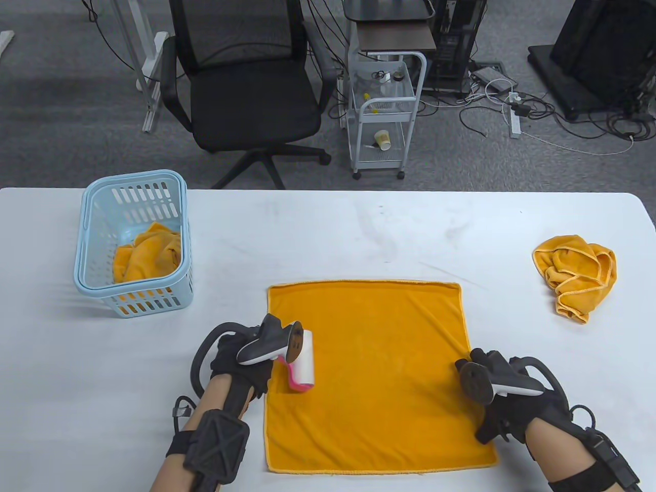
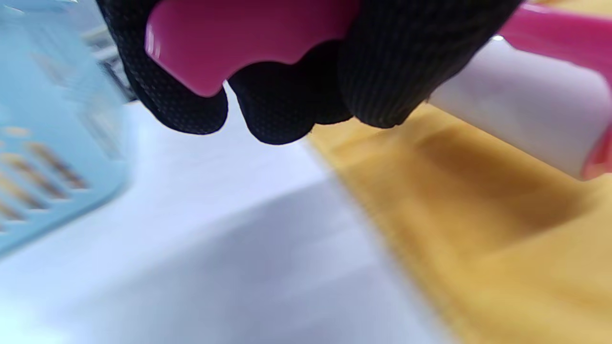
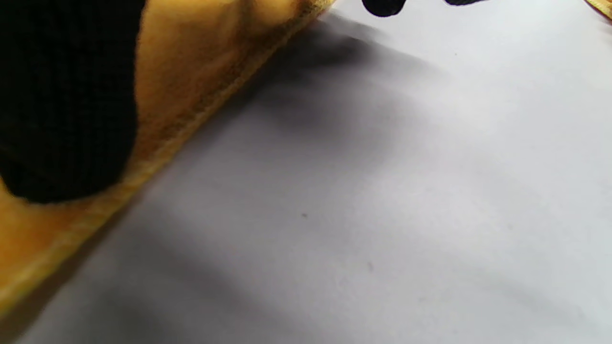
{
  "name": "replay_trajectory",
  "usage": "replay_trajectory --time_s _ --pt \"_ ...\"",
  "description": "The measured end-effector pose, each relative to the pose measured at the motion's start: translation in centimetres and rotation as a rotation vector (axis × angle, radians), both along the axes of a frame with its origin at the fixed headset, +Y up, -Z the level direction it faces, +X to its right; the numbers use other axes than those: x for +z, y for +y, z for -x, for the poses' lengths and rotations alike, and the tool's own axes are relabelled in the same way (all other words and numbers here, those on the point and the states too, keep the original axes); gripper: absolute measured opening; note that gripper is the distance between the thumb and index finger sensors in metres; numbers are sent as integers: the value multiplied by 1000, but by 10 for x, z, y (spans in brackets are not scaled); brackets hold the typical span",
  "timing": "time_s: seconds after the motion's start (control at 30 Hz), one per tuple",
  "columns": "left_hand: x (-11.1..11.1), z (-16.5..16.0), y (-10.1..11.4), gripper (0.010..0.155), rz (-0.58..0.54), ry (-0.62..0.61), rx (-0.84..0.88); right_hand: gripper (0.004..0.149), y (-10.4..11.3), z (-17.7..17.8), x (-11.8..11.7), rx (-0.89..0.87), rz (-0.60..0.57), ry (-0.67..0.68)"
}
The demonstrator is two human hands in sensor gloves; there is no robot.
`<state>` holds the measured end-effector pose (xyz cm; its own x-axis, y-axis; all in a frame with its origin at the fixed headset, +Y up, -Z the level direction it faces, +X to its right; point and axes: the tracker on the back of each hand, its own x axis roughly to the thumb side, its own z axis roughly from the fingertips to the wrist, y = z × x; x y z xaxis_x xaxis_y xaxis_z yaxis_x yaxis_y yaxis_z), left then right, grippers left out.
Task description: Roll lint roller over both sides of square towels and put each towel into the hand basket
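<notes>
An orange square towel (image 1: 374, 374) lies spread flat on the white table. My left hand (image 1: 256, 376) grips the pink handle (image 2: 248, 38) of the lint roller (image 1: 305, 361). Its white roll (image 2: 521, 119) sits on the towel just inside the left edge. My right hand (image 1: 484, 356) rests on the towel's right edge, the thumb (image 3: 62, 95) lying on the cloth (image 3: 191, 62) and holding nothing. A light blue hand basket (image 1: 134, 288) stands at the far left with one orange towel (image 1: 148, 253) inside. Another orange towel (image 1: 576, 274) lies crumpled at the far right.
Beyond the table's far edge are a black office chair (image 1: 246, 92) and a white wire cart (image 1: 384, 113) on grey carpet. In the left wrist view the basket (image 2: 43, 157) shows blurred, close to the hand's left.
</notes>
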<state>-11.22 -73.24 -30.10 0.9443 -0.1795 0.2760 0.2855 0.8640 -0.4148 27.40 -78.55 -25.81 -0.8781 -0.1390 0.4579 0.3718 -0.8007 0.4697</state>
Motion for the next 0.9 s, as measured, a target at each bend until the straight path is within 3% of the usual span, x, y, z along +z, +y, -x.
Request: replay_trajectory --time_s 0.2,0.3,0.43,0.63,0.7,0.8,0.9 --pt "-19 -72 -15 58 -30 -96 133 126 0 -1 0 -8 6 -10" --pt "-28 -81 -27 56 -49 -98 85 126 0 -1 0 -8 7 -11" --pt "-34 -59 -25 48 -84 -50 -47 126 0 -1 0 -8 7 -11" --pt "-37 9 -8 44 -133 91 -400 126 0 -1 0 -10 8 -16" --pt "-37 22 -6 44 -134 119 -425 126 0 -1 0 -8 7 -14" --pt "-39 31 -2 46 -59 179 -228 126 0 -1 0 -9 6 -14" --pt "-47 12 -3 49 -47 179 37 126 0 -2 0 -14 10 -18"
